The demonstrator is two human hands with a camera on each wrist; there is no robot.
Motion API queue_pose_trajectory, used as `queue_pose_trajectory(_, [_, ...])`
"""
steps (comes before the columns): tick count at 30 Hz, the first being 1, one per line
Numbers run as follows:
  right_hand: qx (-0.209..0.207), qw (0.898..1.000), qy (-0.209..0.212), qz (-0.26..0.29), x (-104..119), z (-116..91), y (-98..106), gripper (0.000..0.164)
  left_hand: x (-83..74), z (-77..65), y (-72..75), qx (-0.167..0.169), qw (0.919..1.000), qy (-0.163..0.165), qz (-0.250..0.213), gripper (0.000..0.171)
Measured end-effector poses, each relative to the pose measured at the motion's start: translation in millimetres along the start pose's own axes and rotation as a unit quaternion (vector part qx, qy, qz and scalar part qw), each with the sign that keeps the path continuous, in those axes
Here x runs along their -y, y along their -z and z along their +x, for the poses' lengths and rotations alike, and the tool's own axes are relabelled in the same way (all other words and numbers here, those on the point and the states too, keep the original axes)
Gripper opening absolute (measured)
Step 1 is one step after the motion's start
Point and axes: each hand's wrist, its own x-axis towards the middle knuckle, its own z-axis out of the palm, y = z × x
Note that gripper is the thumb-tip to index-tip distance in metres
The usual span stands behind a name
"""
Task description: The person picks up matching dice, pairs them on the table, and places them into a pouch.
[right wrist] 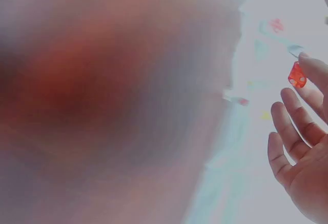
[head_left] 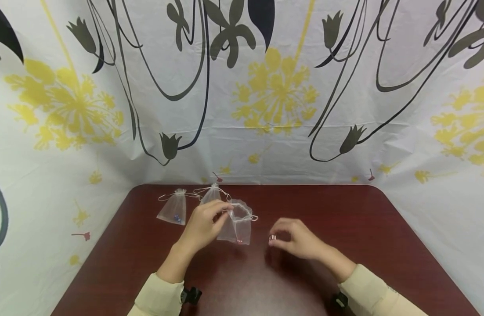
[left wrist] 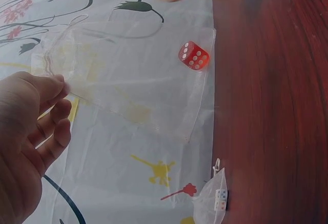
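Note:
My left hand (head_left: 200,224) pinches the rim of a sheer white drawstring bag (head_left: 243,228) between thumb and fingers. The bag hangs with its mouth open at the top, and one red die (left wrist: 194,56) with white pips lies in its bottom corner. To the right of the bag, my right hand (head_left: 299,239) holds another red die (right wrist: 297,75) between thumb and index finger, its other fingers spread. That hand is a short way above the table, apart from the bag.
A sheer bag (head_left: 171,208) with blue dice lies at the table's back left. Beside it, another sheer bag (head_left: 210,195) is partly hidden behind my left hand; a bag with white dice (left wrist: 221,200) shows in the left wrist view. A patterned cloth (head_left: 246,153) hangs around the dark red table (head_left: 344,210).

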Motion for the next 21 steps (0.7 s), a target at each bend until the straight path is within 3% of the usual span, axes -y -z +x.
queue_pose_trajectory(10, [-0.043,0.998,-0.026,-0.029,16,37,56,0.012,-2.1,4.6,0.2,-0.001,1.0,-0.006,0.002,0.02])
queue_pose_trajectory(21, [-0.045,0.998,-0.018,-0.031,33,62,69,0.01,-6.2,9.4,-5.1,0.005,0.9998,-0.016,-0.009,0.02])
